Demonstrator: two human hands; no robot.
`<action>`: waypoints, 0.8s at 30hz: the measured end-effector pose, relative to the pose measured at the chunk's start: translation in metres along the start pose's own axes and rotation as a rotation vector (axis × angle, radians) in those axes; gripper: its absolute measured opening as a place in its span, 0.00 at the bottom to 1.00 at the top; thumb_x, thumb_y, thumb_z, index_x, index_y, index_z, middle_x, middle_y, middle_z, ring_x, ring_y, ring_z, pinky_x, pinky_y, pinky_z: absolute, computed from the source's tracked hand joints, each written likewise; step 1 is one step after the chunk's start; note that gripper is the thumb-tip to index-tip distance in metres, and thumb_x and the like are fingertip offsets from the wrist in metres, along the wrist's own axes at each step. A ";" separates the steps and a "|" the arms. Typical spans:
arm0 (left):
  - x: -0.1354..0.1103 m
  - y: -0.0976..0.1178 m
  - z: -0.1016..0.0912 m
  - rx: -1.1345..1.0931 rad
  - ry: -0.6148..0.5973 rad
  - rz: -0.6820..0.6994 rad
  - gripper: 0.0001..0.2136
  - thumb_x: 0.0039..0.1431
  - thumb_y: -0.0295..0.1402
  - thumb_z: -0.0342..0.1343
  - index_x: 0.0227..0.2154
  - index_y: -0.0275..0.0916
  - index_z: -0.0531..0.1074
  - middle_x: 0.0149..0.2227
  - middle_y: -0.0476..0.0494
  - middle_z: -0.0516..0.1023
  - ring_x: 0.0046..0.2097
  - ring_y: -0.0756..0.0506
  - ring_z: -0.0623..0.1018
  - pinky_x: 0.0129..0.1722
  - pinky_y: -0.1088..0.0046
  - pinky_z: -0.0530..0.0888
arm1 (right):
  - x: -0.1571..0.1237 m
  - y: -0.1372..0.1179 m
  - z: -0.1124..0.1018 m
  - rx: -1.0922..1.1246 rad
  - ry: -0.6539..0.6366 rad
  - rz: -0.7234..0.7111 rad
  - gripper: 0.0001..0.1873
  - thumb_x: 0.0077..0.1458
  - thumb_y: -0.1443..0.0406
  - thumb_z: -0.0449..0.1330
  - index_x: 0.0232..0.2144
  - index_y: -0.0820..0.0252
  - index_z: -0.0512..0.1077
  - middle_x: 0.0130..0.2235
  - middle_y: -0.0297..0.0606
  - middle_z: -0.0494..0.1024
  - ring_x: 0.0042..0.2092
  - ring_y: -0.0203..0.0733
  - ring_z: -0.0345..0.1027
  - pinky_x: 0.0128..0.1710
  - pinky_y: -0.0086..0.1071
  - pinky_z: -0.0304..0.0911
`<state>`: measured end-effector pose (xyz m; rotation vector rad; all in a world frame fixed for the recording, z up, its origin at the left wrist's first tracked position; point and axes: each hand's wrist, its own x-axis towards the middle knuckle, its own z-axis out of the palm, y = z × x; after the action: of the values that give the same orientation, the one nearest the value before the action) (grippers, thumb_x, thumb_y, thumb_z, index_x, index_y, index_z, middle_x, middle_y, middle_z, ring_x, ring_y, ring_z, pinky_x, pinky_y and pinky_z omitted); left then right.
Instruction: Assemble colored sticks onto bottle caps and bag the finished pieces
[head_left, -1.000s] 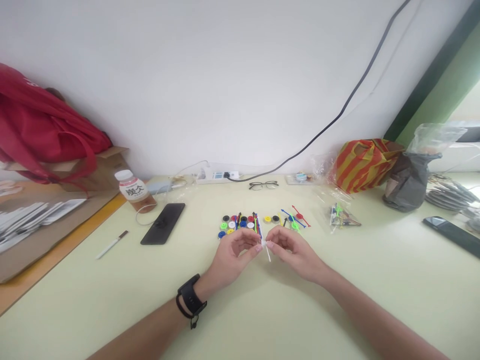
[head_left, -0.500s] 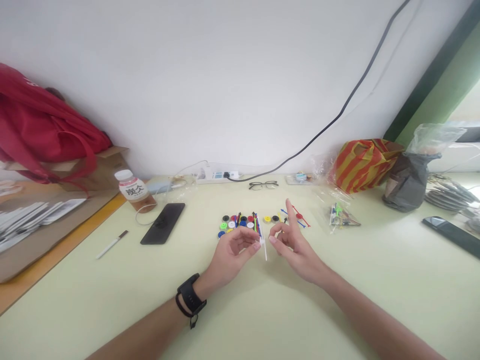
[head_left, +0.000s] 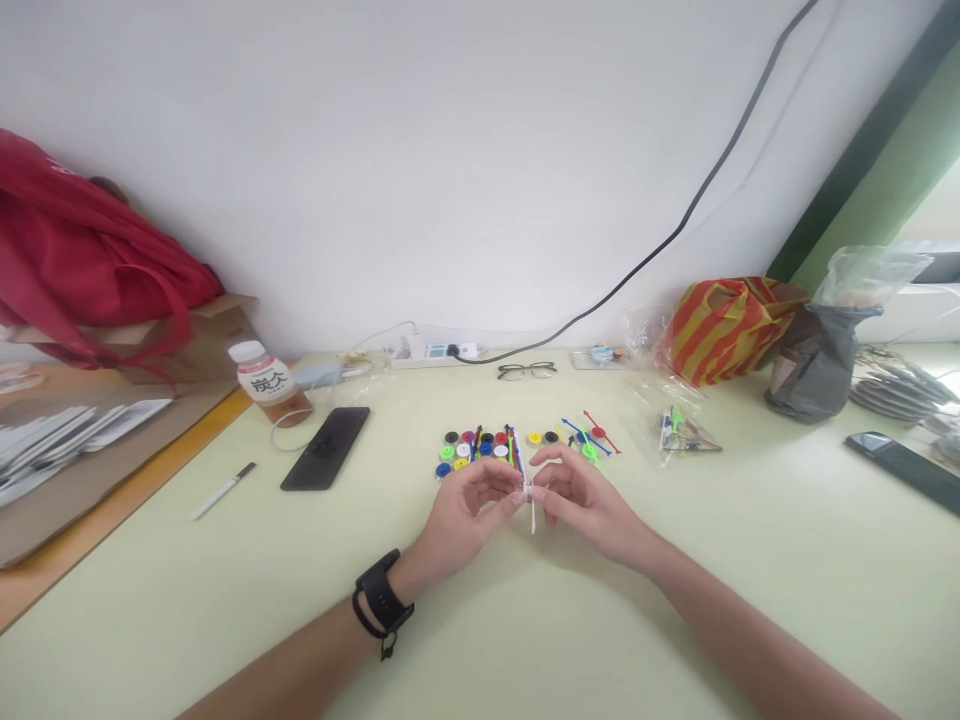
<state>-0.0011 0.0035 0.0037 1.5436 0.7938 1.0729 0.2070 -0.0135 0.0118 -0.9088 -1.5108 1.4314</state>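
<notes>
Between my fingertips is a thin white plastic arrow [head_left: 533,517], its lower end pointing toward me. My left hand [head_left: 469,512] pinches it from the left, fingers curled over its middle. My right hand [head_left: 581,498] closes on it from the other side, thumb and fingers meeting at the same spot. Just beyond the hands lie several round coloured discs, among them a green disc [head_left: 447,453] and a blue disc [head_left: 444,469]. Coloured arrows rest across them. Farther right are a yellow disc [head_left: 535,438], a red arrow [head_left: 609,440] and a blue arrow [head_left: 576,432].
A black phone [head_left: 326,448], a pen-like stick [head_left: 224,490] and a drink bottle [head_left: 270,382] are on the left. Glasses [head_left: 527,371] and a power strip [head_left: 420,352] lie by the wall. At right are a clear bag of parts [head_left: 688,433], a striped bag [head_left: 731,330] and another phone [head_left: 904,472].
My right hand has moved left to meet the white arrow. Its raised index finger has come down, and the fingers now close on the arrow. My left hand has hardly moved.
</notes>
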 end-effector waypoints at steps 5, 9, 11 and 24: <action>0.000 -0.002 0.000 -0.002 -0.003 -0.011 0.11 0.59 0.36 0.68 0.42 0.37 0.78 0.42 0.40 0.82 0.43 0.44 0.81 0.47 0.66 0.80 | 0.000 -0.002 0.000 -0.037 -0.027 -0.001 0.17 0.63 0.50 0.62 0.45 0.55 0.71 0.39 0.38 0.77 0.40 0.41 0.72 0.38 0.35 0.70; 0.000 -0.004 0.000 -0.012 0.008 -0.035 0.12 0.58 0.36 0.68 0.42 0.37 0.78 0.42 0.40 0.82 0.43 0.44 0.82 0.47 0.65 0.80 | 0.001 -0.002 -0.004 -0.001 -0.045 -0.003 0.17 0.63 0.50 0.62 0.44 0.56 0.72 0.40 0.39 0.78 0.40 0.42 0.73 0.40 0.36 0.71; 0.000 -0.003 0.001 -0.027 -0.011 -0.046 0.12 0.59 0.36 0.68 0.43 0.37 0.78 0.42 0.39 0.82 0.44 0.43 0.82 0.48 0.64 0.79 | 0.002 -0.001 -0.004 0.022 -0.040 -0.003 0.16 0.62 0.51 0.63 0.42 0.56 0.72 0.39 0.39 0.78 0.40 0.41 0.73 0.40 0.37 0.72; -0.003 0.001 -0.001 0.136 -0.055 -0.068 0.13 0.63 0.38 0.63 0.47 0.40 0.77 0.44 0.40 0.79 0.42 0.45 0.77 0.45 0.67 0.76 | 0.013 -0.004 -0.075 -0.170 0.523 -0.105 0.23 0.60 0.48 0.63 0.49 0.56 0.71 0.39 0.38 0.76 0.38 0.42 0.72 0.45 0.42 0.71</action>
<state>-0.0027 0.0011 0.0037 1.6414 0.8905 0.9385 0.2712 0.0269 0.0166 -1.1797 -1.2668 0.9034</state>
